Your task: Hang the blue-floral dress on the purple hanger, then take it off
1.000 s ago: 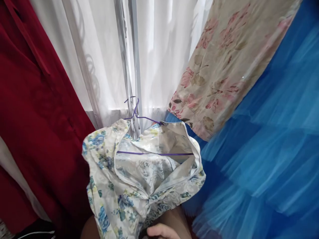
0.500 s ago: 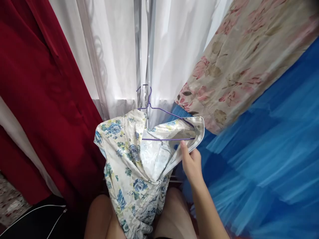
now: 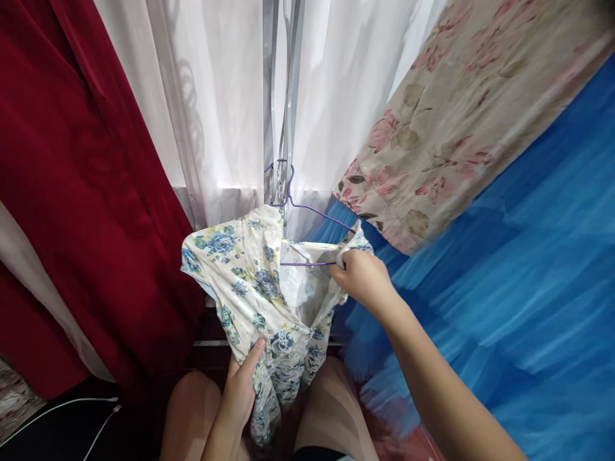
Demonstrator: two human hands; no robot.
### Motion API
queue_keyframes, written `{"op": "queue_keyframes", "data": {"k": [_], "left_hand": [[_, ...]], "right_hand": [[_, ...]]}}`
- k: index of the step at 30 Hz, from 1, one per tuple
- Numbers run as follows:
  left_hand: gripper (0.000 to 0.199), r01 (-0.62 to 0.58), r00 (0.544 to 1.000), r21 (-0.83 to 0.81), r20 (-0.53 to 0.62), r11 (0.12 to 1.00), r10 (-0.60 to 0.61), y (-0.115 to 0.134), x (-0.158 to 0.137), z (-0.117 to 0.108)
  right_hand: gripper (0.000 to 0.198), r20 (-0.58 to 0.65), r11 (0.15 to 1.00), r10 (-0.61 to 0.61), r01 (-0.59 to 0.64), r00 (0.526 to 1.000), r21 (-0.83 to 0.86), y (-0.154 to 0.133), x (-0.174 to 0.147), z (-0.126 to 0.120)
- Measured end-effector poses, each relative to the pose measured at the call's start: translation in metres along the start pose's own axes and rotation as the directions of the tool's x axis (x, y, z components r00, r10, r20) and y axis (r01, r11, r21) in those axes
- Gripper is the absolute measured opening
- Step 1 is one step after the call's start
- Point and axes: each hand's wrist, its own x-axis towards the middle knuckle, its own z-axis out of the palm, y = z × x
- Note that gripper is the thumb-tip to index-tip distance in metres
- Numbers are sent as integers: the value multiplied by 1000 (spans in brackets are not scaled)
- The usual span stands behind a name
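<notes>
A white dress with blue flowers [image 3: 262, 282] hangs from a purple wire hanger [image 3: 317, 211], whose hook is up at a grey metal pole [image 3: 293, 96]. My right hand [image 3: 368, 278] is closed on the dress's right shoulder edge, close to the hanger's lower bar. Lower down, my left hand [image 3: 240, 384] grips the side of the dress near its gathered waist, thumb on the front. Its other fingers are hidden behind the fabric. The neckline gapes open in the middle, showing the pale inside. The dress's lower end hangs between my knees.
A dark red cloth [image 3: 106, 211] hangs at the left, and white curtains [image 3: 221, 96] hang behind the pole. To the right are a beige floral cloth [image 3: 432, 134] and layered blue tulle [image 3: 504, 288]. White cables [image 3: 103, 416] lie on a black surface at lower left.
My left hand has come into view and taken hold of the dress's side. My right hand has drawn the right shoulder inward and up, so the neckline is narrower.
</notes>
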Motion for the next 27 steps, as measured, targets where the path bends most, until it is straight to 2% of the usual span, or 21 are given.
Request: {"op": "queue_keyframes", "data": {"k": [2,3,5,7,9,13,17,21,24,27], "left_hand": [[66,-17,1000,-8,3,1000,17,1,1,3],[67,-16,1000,-9,1,1000,16,1,1,4],[67,13,1000,6,-4,1000,-13,-1,1,5],[67,50,999,18,-5,999,-50,-6,-1,5],[66,63,998,6,-7,998,-63,-13,-4,5],[67,41,997,-24,-61,999,-42,-19,-7,6],[66,117,989,-23,-89,993,-119,-13,-5,4],[62,118,989,-6,-87,993,-118,-7,-3,1],[57,105,987,-6,-122,994,-105,-4,0,-1],[56,91,986,4,-141,996,-90,-5,5,0]], "right_hand": [[23,-1,995,-99,99,995,0,-2,6,0],[24,-11,989,-138,139,990,52,1,9,1],[29,-37,949,-138,143,990,281,11,18,5],[31,-59,820,-57,80,997,567,22,31,9],[30,-100,701,21,57,995,711,28,45,13],[36,-193,683,26,124,981,720,23,66,24],[30,-159,476,209,41,965,879,18,82,36],[21,-140,393,310,7,940,920,18,104,42],[17,-166,385,297,41,940,922,9,109,42],[14,-234,408,176,146,956,901,-16,91,45]]}}
